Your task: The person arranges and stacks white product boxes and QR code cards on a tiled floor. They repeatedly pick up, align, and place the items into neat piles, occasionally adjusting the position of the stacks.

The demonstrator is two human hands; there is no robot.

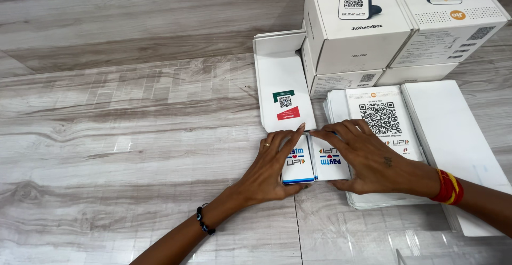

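Observation:
Two small stacks of white printed cards lie side by side on the wood-grain floor: the left card stack (297, 161) and the right card stack (329, 160). My left hand (271, 169) cups the left stack's outer edge, fingers reaching over its top. My right hand (365, 158) presses on the right stack from the right, fingertips meeting the left hand's above the cards. Both hands squeeze the stacks together.
An open white box flap (281, 81) with a small code sticker lies just beyond the hands. Several white cartons (354, 27) are piled at the back right. A pile of white code sheets (381, 118) and blank white sheets (453, 131) lies under my right forearm.

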